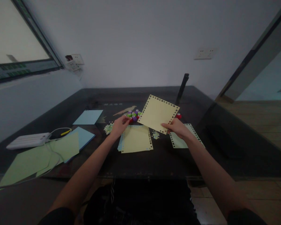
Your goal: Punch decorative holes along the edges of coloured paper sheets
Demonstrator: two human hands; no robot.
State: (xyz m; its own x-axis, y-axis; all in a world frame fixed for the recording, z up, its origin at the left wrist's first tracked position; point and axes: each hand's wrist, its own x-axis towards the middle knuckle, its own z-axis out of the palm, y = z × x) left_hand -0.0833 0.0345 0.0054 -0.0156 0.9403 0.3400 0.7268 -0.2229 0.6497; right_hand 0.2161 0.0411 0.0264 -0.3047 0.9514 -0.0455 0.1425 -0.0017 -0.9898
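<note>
A yellow sheet (pixel 158 113) with punched edges is pinched at its lower corner by the right hand (pixel 177 128), raised off the tabletop (pixel 154 162). The left hand (pixel 119 125) is closed on the small punches (pixel 134 115); whether 1 is gripped cannot be told.

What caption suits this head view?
Right hand lifts a punched yellow sheet; left hand reaches toward small paper punches.

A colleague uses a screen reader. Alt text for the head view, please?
The right hand holds up a yellow sheet with punched edges over a dark table, while the left hand reaches the small coloured punches. More paper sheets lie around.

Dim room, grey wall (pixel 140 37), window (pixel 11 34)
</note>
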